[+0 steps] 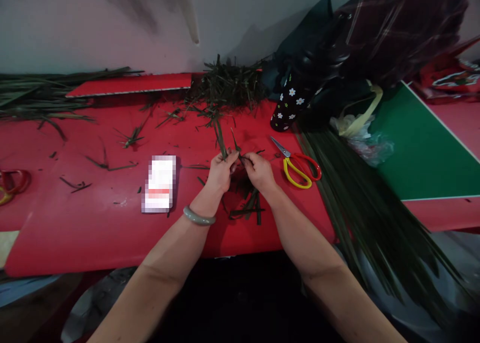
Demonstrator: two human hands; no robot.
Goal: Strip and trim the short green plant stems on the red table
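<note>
My left hand point(222, 169), with a grey-green bangle point(199, 217) on the wrist, is closed on a green leaf strip point(220, 137) that sticks up past the fingers. Close beside it, my right hand point(259, 171) pinches the thin part of the same leaf work, fingertips nearly touching the left ones. A narrow leaf tip rises between the two hands. Cut leaf scraps point(249, 208) lie on the red table below them. Right of my right hand lie scissors point(296, 167) with one yellow and one red handle, blades pointing up and left.
A blurred-out phone-like rectangle point(159, 184) lies left of my hands. Behind are a heap of leaf scraps point(232, 85) and a black flowered bottle point(290, 105). Long leaves point(360, 203) spread over the right table edge. Another scissors handle point(15, 182) shows at far left.
</note>
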